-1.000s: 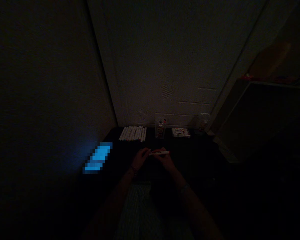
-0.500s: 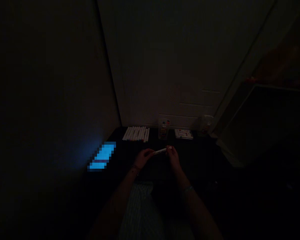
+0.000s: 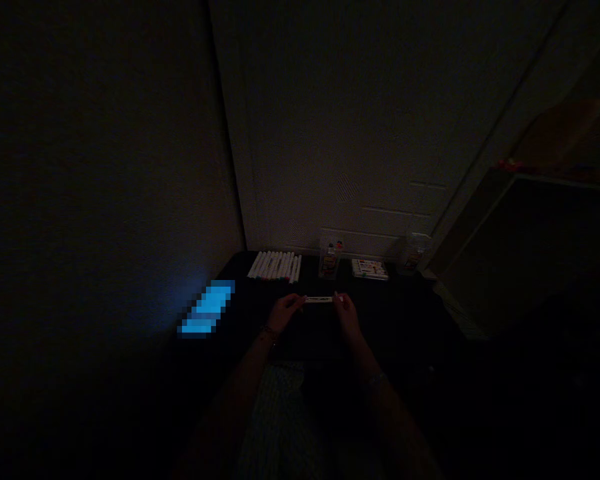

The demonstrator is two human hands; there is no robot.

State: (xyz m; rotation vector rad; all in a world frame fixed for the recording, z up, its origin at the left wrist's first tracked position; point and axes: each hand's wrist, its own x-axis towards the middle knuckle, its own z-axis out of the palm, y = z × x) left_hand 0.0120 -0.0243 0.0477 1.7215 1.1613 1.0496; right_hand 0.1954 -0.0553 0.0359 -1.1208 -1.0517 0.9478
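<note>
Between my two hands a white marker [image 3: 319, 299] is held level above the dark table [image 3: 380, 327]. My left hand [image 3: 285, 312] pinches its left end, and my right hand [image 3: 347, 313] grips its right end. Dark print shows along the barrel. Beyond my left hand, several white markers [image 3: 275, 265] lie side by side in a row. A clear container [image 3: 329, 260] with a few markers upright in it stands behind the held one. To its right lies a flat pack of white markers [image 3: 370, 269].
Another clear container [image 3: 416, 255] stands at the back right corner. At the left edge a bright blue, pixelated screen [image 3: 207, 308] glows. A wall [image 3: 330, 133] rises directly behind the table, with another wall at the left. The room is very dark.
The marker has turned from slanting up to the right to nearly level, its print now facing me. My left hand has risen slightly; both hands keep hold. The view has shifted a little.
</note>
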